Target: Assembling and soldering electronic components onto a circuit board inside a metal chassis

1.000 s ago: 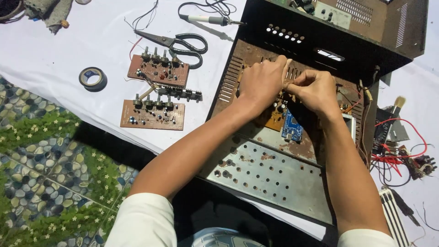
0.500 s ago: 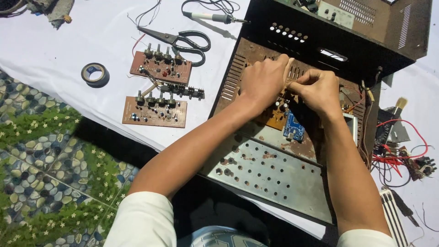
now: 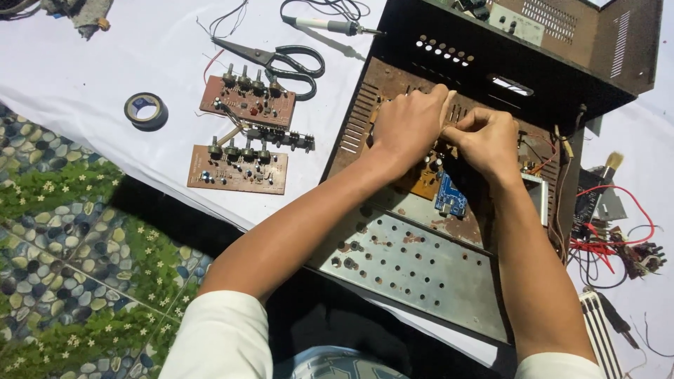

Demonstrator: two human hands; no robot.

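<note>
Chassis: we've got the big rusty amplifier chassis [image 3: 421, 260] open in front of us, black back panel [image 3: 512, 56] tipped up at the far side; everything we're working on sits inside it.
Hands: left hand [image 3: 411, 126] and right hand [image 3: 484, 140] are bunched together over the orange circuit board [image 3: 425, 184], fingers curled tight. We judge both pinch some small part or wire, but it's hidden under the knuckles, so can't tell what.
Risk, wiring: red & black wires [image 3: 604, 238] tangle at the chassis' right edge; a forearm sweep could snag them, we reckon.
Risk, board: blue microcontroller board [image 3: 449, 200] lies just below the hands, a slip could knock it.
Risk, heat: soldering iron [image 3: 330, 26] rests on the cloth at top. Can't tell if it's hot; if so, scorch risk.
Surface: white cloth [image 3: 91, 77] w/ two brown knob boards [image 3: 242, 137], scissors [image 3: 274, 60], tape roll [image 3: 145, 110].
Room: green pebble-pattern floor [image 3: 63, 238] at left.
</note>
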